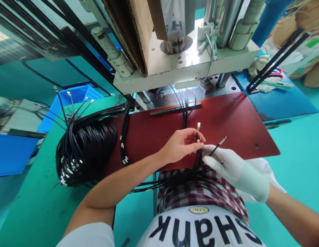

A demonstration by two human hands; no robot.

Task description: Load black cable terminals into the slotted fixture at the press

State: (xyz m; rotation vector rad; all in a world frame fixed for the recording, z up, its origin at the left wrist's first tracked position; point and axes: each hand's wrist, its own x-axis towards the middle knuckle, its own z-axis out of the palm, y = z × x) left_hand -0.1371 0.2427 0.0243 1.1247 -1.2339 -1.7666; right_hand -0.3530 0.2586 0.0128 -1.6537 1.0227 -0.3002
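Observation:
My bare left hand [181, 144] is closed on black cables [198, 158], whose light-tipped connector end stands up just above the fingers. Right beside it, my right hand [226, 164] wears a white glove and pinches another black cable [214, 150] that points up to the right with a pale stripped tip. The rest of these cables hang over the red board's near edge and across my lap. Beyond my hands, a few more cables [185, 118] run over the red board [221, 120] into the machine, where their thin ends spread out.
A large coiled bundle of black cables [87, 151] lies on the green table [27, 202] at left. Blue bins [12, 154] stand further left. The machine's white plate [159, 77] overhangs the board. Red-handled scissors [276, 73] lie on the blue surface [285, 99] at right.

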